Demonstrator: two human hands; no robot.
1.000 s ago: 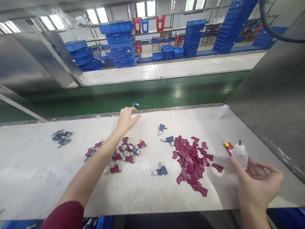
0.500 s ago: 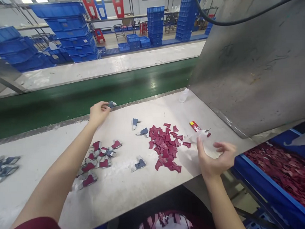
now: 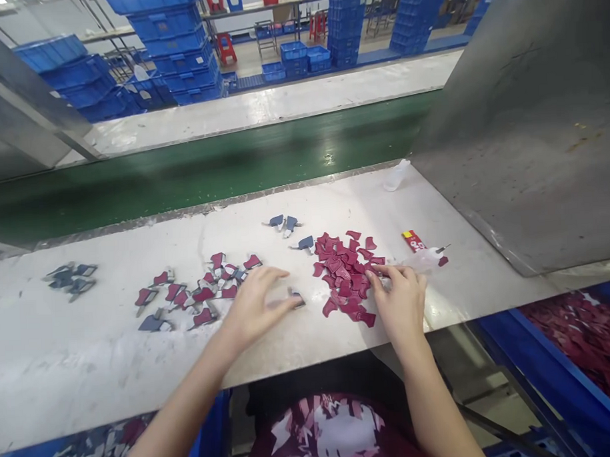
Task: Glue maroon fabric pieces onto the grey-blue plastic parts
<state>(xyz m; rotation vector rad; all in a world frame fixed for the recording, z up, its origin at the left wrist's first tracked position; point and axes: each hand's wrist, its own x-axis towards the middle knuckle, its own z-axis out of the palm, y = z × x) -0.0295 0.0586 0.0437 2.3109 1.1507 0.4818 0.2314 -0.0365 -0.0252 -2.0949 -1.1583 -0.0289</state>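
My left hand (image 3: 260,303) is low over the table, its thumb and fingers apart. Its thumb tip touches or nearly touches a small blue-grey piece (image 3: 298,299), partly hidden by the thumb. At the right edge of a loose pile of flat maroon pieces (image 3: 342,274), my right hand (image 3: 401,295) has its fingertips pinched together on one maroon piece, mostly covered by the fingers. Beyond the pile lie a blue-grey piece with a white part (image 3: 305,244) and two similar pieces (image 3: 289,226) side by side. Left of my left hand is a group of maroon-and-white pieces (image 3: 203,294).
Right of the pile lie a red-and-yellow packet (image 3: 413,239) and a clear bottle with a thin tip (image 3: 426,259). A white bottle (image 3: 397,175) stands near a metal panel (image 3: 522,141). Blue-grey pieces (image 3: 71,278) lie far left. A green belt (image 3: 233,171) runs behind.
My left hand has let go of a blue-grey piece near the back edge and come nearer, to another one. My right hand has moved left onto the maroon pile. The view has shifted.
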